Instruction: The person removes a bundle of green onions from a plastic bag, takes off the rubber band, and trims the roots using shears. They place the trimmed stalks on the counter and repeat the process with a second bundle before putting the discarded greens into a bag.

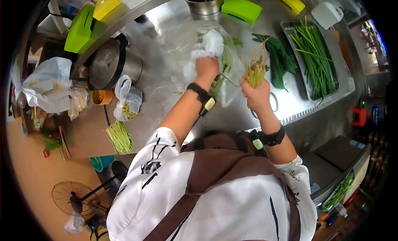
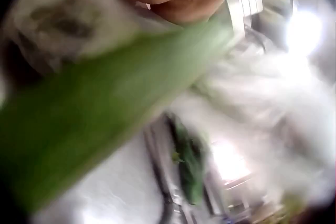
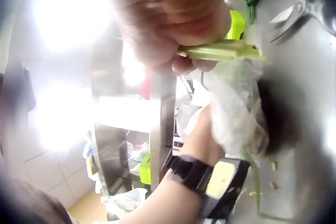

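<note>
My right hand (image 1: 256,94) grips a bunch of pale yellow-green stalks (image 1: 256,70) with stringy roots at the upper end. In the right wrist view, cut ends of the stalks (image 3: 223,50) poke out past the curled fingers. My left hand (image 1: 207,68) holds bunched white plastic bag (image 1: 212,43), which hides its fingertips. Clear plastic (image 1: 182,38) spreads around it, with green stems (image 1: 226,61) beside the hand. Close to the left wrist camera, a broad green stalk (image 2: 105,98) crosses the view, blurred. Scissors (image 3: 302,11) lie on the steel table, their handles partly behind my right hand in the head view.
A dark green cloth (image 1: 280,61) and a metal tray (image 1: 309,85) of long green stalks lie to the right. On the left stand a lidded pot (image 1: 108,63), a small bag (image 1: 127,100) and a cut green bundle (image 1: 120,136). A pan (image 1: 205,6) sits at the back.
</note>
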The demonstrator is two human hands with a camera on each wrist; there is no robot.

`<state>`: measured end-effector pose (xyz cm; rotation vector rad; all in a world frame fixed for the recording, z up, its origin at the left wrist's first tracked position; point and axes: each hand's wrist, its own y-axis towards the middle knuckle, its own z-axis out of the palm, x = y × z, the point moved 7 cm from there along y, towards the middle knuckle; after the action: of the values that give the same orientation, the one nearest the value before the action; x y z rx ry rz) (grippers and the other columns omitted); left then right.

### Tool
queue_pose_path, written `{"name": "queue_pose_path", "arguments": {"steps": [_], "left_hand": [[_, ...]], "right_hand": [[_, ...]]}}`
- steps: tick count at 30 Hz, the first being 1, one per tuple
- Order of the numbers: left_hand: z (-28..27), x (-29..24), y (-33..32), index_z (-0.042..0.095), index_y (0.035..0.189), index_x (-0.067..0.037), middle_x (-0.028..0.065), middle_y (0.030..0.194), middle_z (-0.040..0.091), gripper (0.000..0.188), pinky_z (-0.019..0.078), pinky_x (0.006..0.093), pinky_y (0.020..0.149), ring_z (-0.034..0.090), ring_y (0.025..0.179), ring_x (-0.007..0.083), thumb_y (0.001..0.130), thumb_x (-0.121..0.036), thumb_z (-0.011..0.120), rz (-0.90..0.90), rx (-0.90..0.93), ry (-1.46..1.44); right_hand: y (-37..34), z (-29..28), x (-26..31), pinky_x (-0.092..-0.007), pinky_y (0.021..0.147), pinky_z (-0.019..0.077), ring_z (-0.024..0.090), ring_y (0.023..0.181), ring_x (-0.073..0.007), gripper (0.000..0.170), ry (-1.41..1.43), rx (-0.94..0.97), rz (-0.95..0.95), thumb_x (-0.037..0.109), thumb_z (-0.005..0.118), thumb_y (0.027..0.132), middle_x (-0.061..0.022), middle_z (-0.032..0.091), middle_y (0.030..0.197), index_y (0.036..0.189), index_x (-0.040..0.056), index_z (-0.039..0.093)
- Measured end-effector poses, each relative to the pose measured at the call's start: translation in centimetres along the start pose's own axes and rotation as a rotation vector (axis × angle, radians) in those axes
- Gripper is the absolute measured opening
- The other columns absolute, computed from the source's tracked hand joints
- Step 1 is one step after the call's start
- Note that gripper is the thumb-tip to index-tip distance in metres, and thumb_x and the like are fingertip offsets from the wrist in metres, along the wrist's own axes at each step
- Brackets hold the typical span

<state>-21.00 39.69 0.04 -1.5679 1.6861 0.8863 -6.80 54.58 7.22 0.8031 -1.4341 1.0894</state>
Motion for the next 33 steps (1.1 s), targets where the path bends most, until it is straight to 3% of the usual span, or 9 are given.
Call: {"name": "queue_pose_path", "arguments": {"steps": [2,7,9,10,11,16,19,25,33], "left_hand": [[-1.6,0.8,1.6,0.064,0.088,-0.001,0.0236,0.089,0.063,0.024,0.0456,0.0463,0.074,0.057,0.088,0.0438,0.085,-0.017,0.046,0.008,-0.29,0.147],[-1.2,1.4,6.2,0.068,0.092,-0.006,0.0141,0.101,0.065,0.022,0.0482,0.0413,0.075,0.064,0.089,0.0287,0.082,-0.016,0.051,-0.034,0.236,0.872],[1.2,1.3,7.1,0.065,0.096,-0.002,0.0211,0.097,0.064,0.025,0.0487,0.0379,0.076,0.062,0.086,0.0333,0.081,-0.02,0.056,0.375,0.549,1.068],[-1.1,0.2,6.2,0.065,0.098,-0.002,0.0192,0.096,0.065,0.027,0.0481,0.0367,0.076,0.062,0.084,0.0305,0.082,-0.022,0.057,0.015,0.556,0.593],[-3.1,-0.7,4.5,0.064,0.1,-0.002,0.0172,0.094,0.066,0.029,0.0475,0.0355,0.075,0.061,0.082,0.0277,0.083,-0.024,0.059,-0.334,0.511,0.112],[-10.6,-7.9,-1.5,0.059,0.109,0.001,0.0101,0.092,0.065,0.034,0.0472,0.0336,0.074,0.059,0.081,0.0201,0.09,-0.028,0.055,0.373,0.19,0.374],[-13.5,-4.7,-4.8,0.056,0.117,-0.001,0.0146,0.101,0.064,0.039,0.0482,0.0347,0.073,0.06,0.078,0.0214,0.09,-0.03,0.055,-0.067,0.333,-0.246],[-13.5,10.7,-12.3,0.03,0.135,0.008,0.033,0.134,0.036,0.074,0.0292,0.0462,0.104,0.039,0.123,0.042,0.085,-0.04,0.058,0.084,-0.079,0.8],[-8.6,9.8,-11.9,0.016,0.139,0.011,0.0352,0.142,0.017,0.095,0.0081,0.0523,0.11,0.012,0.135,0.0464,0.082,-0.054,0.055,0.091,-0.03,0.659]], "right_hand": [[-0.1,-0.2,0.3,-0.0233,0.045,0.0383,0.047,0.049,-0.0068,0.013,-0.001,0.022,-0.024,0.01,0.065,0.079,0.0005,0.054,0.065,0.084,0.0011,0.058],[1.3,-1.6,-0.2,-0.022,0.046,0.0387,0.048,0.05,-0.0067,0.011,-0.028,0.023,-0.024,0.008,0.066,0.079,0.0003,0.055,0.065,0.084,0.0003,0.059],[2.3,-2.0,-0.1,-0.0218,0.046,0.0387,0.049,0.05,-0.0067,0.011,0.01,0.018,-0.021,0.008,0.066,0.078,-0.0001,0.056,0.065,0.083,0.0004,0.059],[2.4,-2.4,-0.2,-0.0217,0.046,0.0387,0.049,0.05,-0.0067,0.011,0.042,-0.001,-0.028,0.007,0.067,0.078,-0.0005,0.056,0.065,0.082,0.0006,0.059],[2.6,-2.5,-0.6,-0.0217,0.046,0.0387,0.049,0.05,-0.0067,0.011,0.046,0.011,0.003,0.007,0.067,0.078,-0.0005,0.056,0.065,0.082,0.0006,0.059],[3.9,-3.1,-1.2,-0.0209,0.045,0.0373,0.048,0.049,-0.0064,0.011,0.048,0.014,0.011,0.007,0.067,0.078,-0.0011,0.057,0.066,0.083,0.0007,0.059],[4.3,-3.4,-1.4,-0.021,0.046,0.0368,0.047,0.05,-0.0065,0.01,0.043,0.035,0.018,0.006,0.066,0.08,-0.0014,0.057,0.068,0.084,0.0007,0.059],[4.5,-3.9,-2.4,-0.0215,0.046,0.0361,0.046,0.048,-0.0079,0.01,0.108,-0.007,0.06,0.004,0.064,0.081,-0.0041,0.057,0.07,0.087,0.0001,0.057],[2.7,-2.7,-1.9,-0.0215,0.046,0.0365,0.046,0.049,-0.0093,0.008,0.117,-0.062,0.064,0.003,0.062,0.081,-0.0049,0.057,0.071,0.086,0.0009,0.055]]}}
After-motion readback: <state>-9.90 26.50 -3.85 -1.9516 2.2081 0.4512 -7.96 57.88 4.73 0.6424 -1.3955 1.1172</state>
